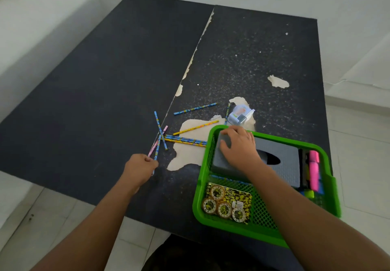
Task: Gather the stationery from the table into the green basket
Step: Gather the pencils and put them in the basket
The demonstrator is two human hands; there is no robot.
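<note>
Pinching the near ends of the held pencils [157,142], one pink and one blue-patterned, in the curled fingers of the left hand [141,164], at the near left edge of the scatter, probably for lifting both together instead of singly. Laying the right hand [238,146] palm-down on the grey box [282,161] inside the green basket [230,227], fingers curling over the far left corner of the box, seemingly for seating the box or for steadying the basket against sliding on the counter [95,84]. Standing the basket at the near right of the counter, just beside the loose stationery, presumably for shortening each transfer. Housing already, besides the box, a card of tape rolls [228,204] at the near left and a pink highlighter [314,165] with other markers along the right wall. Leaving outside the basket a pencil bundle [185,141] ending right at the left wall, a yellow pencil [196,126] just beyond it, a blue pencil [195,108] farther off, and a small packaged item [240,114] just past the far rim. Judging the task as partly done. Finding no readable brand, label or writing: print on the package and the tape card too small and blurred for reading.
</note>
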